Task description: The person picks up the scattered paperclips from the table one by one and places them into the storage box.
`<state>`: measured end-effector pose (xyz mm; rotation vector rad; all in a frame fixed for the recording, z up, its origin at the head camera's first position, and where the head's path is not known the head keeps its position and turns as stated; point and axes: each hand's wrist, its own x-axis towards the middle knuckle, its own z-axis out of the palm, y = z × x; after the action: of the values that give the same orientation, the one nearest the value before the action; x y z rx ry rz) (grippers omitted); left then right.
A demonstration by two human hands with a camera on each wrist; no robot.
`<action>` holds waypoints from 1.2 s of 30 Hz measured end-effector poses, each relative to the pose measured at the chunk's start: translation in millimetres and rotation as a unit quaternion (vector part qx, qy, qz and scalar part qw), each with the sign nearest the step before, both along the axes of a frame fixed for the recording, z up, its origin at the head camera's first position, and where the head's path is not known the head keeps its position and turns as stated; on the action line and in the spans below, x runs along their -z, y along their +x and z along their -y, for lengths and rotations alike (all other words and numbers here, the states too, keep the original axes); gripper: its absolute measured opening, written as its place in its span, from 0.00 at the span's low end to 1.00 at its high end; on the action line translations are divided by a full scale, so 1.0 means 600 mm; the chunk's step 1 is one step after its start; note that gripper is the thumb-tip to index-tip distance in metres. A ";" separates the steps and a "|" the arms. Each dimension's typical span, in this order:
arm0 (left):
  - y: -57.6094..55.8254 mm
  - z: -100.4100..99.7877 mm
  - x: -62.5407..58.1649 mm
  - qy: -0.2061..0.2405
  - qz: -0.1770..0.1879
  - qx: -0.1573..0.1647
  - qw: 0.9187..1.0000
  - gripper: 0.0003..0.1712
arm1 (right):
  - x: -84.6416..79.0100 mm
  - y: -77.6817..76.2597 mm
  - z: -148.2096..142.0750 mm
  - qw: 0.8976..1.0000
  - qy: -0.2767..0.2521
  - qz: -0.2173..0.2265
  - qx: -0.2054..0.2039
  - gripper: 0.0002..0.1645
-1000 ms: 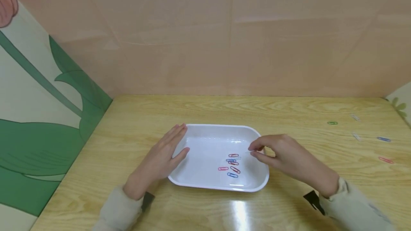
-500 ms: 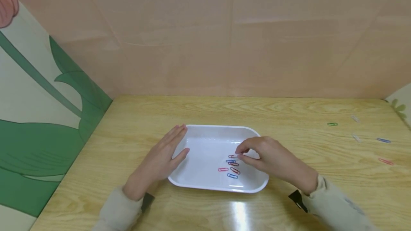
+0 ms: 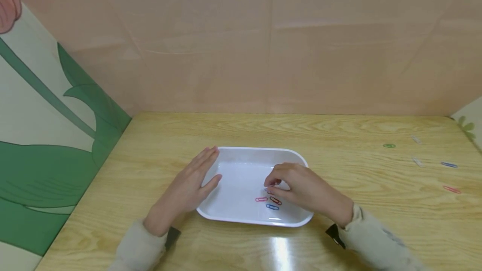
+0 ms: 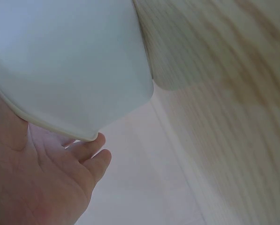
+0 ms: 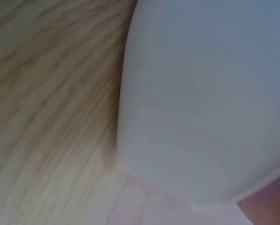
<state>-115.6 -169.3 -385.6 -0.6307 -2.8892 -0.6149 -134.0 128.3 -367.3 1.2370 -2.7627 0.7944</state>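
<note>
A white tray point(image 3: 235, 183) stands on the wooden table, its outer wall point(image 4: 79, 61) filling much of the left wrist view. My left hand point(image 3: 182, 189) rests on the tray's left rim, fingers straight and thumb spread over the inside. Over the tray's right half, my right hand point(image 3: 303, 185) pinches a small pale paper clip between thumb and forefinger; the fingers mostly hide it. Just below those fingertips lie a pink paper clip point(image 3: 261, 199), a red paper clip point(image 3: 275, 200) and a blue paper clip point(image 3: 272, 207). The hand covers other clips there.
Loose paper clips are scattered on the table at the right: a green one point(image 3: 389, 146), a blue one point(image 3: 449, 164), a pink one point(image 3: 452, 189) and two whitish ones, one nearer point(image 3: 417, 162). A plain backdrop point(image 3: 241, 53) rises behind the table's far edge.
My right hand has moved left from the tray's right rim to above the clips inside, carrying the pale paper clip and covering some clips. The left hand has stayed put.
</note>
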 end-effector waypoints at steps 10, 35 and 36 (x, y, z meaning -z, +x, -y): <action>0.001 -0.001 0.002 0.003 0.011 -0.006 1.000 0.37 | 0.014 -0.002 0.022 1.000 0.012 -0.003 -0.009 0.03; 0.001 0.000 -0.002 0.010 0.020 -0.023 1.000 0.39 | 0.024 -0.003 0.032 0.999 0.044 0.014 -0.008 0.03; 0.000 0.000 -0.001 0.009 0.018 -0.022 1.000 0.39 | 0.025 -0.003 0.032 0.999 0.047 0.012 -0.008 0.03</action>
<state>-115.4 -169.6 -384.8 -0.5583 -2.9193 -0.6526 -135.8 108.8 -382.4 1.2744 -2.8435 0.6944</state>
